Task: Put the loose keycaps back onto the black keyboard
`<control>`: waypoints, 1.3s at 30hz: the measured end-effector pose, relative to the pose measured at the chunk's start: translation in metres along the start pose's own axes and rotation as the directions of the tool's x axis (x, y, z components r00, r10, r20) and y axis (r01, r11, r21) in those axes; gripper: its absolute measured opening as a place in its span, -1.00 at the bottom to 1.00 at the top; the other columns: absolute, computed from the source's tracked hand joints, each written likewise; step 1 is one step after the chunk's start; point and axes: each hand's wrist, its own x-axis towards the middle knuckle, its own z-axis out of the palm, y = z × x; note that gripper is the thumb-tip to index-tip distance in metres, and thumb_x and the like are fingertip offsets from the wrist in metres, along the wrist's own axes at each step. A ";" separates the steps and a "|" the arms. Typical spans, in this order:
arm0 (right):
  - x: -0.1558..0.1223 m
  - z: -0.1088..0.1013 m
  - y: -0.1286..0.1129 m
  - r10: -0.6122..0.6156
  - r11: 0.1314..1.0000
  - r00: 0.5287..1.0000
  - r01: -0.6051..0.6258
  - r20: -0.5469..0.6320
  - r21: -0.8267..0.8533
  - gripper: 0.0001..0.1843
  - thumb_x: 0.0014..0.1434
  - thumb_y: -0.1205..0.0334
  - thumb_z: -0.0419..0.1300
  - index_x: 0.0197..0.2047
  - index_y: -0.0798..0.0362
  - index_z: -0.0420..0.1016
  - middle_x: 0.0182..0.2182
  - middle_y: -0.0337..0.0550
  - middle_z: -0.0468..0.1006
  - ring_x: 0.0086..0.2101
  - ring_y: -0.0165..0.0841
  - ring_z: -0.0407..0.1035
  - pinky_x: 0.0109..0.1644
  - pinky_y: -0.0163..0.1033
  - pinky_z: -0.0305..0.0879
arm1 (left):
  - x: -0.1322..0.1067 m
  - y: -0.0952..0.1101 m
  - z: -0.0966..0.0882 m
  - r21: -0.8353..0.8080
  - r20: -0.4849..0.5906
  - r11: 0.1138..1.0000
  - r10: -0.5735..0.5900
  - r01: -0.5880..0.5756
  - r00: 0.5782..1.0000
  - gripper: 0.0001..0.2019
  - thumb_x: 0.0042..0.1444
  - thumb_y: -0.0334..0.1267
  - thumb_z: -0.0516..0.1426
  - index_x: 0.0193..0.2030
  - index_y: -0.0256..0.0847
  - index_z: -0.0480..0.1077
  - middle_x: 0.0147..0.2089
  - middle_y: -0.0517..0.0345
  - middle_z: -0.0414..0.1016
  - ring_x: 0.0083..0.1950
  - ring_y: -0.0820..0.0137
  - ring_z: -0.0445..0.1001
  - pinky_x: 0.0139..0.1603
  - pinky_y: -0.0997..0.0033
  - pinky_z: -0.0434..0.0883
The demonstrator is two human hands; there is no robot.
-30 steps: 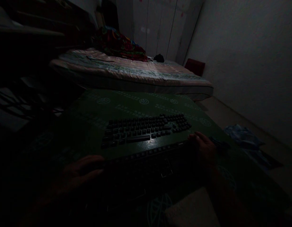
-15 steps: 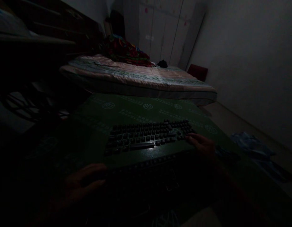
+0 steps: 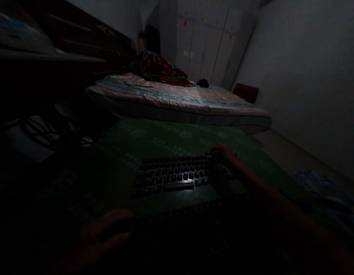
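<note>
Black keycaps [image 3: 177, 172] lie in keyboard order on a green printed surface [image 3: 165, 141], with a long space bar [image 3: 179, 186] at their front. Nearer me is a dark keyboard [image 3: 188, 225], mostly lost in shadow. My left hand [image 3: 108, 229] grips its left end, with fingers above and thumb below. My right hand [image 3: 223, 153] reaches over to the far right part of the laid-out keycaps, its fingers bent together and touching down there. Whatever sits between those fingertips is hidden by the hand and the dim light.
Behind the green surface stands a bed [image 3: 177, 103] with a striped sheet and a rumpled red blanket [image 3: 162, 68]. A dark wheel-like frame [image 3: 47, 130] is at the left. Crumpled cloth [image 3: 323, 187] lies on the floor at the right. The room is very dark.
My right hand has moved from the near right corner of the keycaps to their far side, slightly left. My left hand keeps its grip on the keyboard. The view has shifted slightly.
</note>
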 end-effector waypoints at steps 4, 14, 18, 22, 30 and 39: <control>0.022 0.006 0.002 -0.001 0.998 0.996 0.007 0.085 -0.060 -0.75 0.07 0.35 0.10 -0.26 0.04 0.60 -0.30 -0.06 0.59 -0.20 -0.29 0.44 -0.22 -0.38 0.21 | -0.001 -0.005 0.002 -0.071 0.097 0.996 -0.042 0.050 0.994 -0.57 -0.25 0.13 0.18 -0.23 0.02 0.56 -0.09 0.17 0.58 -0.06 0.19 0.54 -0.07 0.36 0.48; 0.049 0.012 0.004 0.024 0.988 0.961 0.019 0.277 -0.151 -0.79 0.04 0.28 0.18 -0.26 0.05 0.61 -0.32 -0.04 0.60 -0.28 -0.31 0.47 -0.29 -0.40 0.23 | -0.009 -0.022 0.010 -0.115 0.062 0.992 -0.045 0.052 0.997 -0.63 -0.22 0.10 0.20 -0.23 0.11 0.56 -0.09 0.21 0.58 -0.03 0.15 0.51 -0.05 0.29 0.48; 0.053 0.014 0.002 0.039 0.984 0.946 0.019 0.322 -0.176 -0.81 0.04 0.26 0.18 -0.32 0.10 0.62 -0.35 -0.01 0.60 -0.35 -0.31 0.48 -0.36 -0.39 0.23 | -0.010 -0.027 0.013 -0.149 0.079 0.987 -0.054 0.066 0.995 -0.63 -0.21 0.09 0.20 -0.19 0.16 0.54 -0.05 0.26 0.57 0.03 0.14 0.47 -0.02 0.28 0.47; 0.056 0.017 0.002 0.034 0.980 0.943 0.034 0.331 -0.195 -0.80 0.04 0.25 0.18 -0.33 0.12 0.61 -0.39 0.01 0.60 -0.36 -0.31 0.46 -0.34 -0.37 0.24 | -0.010 -0.025 0.011 -0.128 0.092 0.989 -0.066 0.077 0.994 -0.62 -0.22 0.11 0.20 -0.20 0.15 0.54 -0.05 0.23 0.56 0.02 0.13 0.49 -0.02 0.27 0.47; 0.062 0.025 0.006 0.005 0.979 0.942 0.064 0.336 -0.193 -0.78 0.06 0.24 0.15 -0.35 0.14 0.61 -0.40 0.03 0.58 -0.38 -0.31 0.45 -0.40 -0.37 0.20 | -0.009 -0.016 0.005 -0.064 0.108 0.997 -0.032 0.039 0.994 -0.63 -0.19 0.07 0.20 -0.19 0.11 0.54 -0.05 0.20 0.57 0.00 0.17 0.50 -0.02 0.32 0.46; 0.062 0.030 0.007 0.008 0.987 0.951 0.041 0.308 -0.154 -0.78 0.01 0.15 0.22 -0.40 0.11 0.61 -0.50 -0.06 0.56 -0.41 -0.35 0.43 -0.44 -0.40 0.17 | -0.014 -0.024 0.008 -0.073 0.081 0.997 -0.003 0.009 0.997 -0.65 -0.17 0.04 0.22 -0.17 0.13 0.53 -0.05 0.24 0.56 0.00 0.20 0.50 -0.04 0.40 0.46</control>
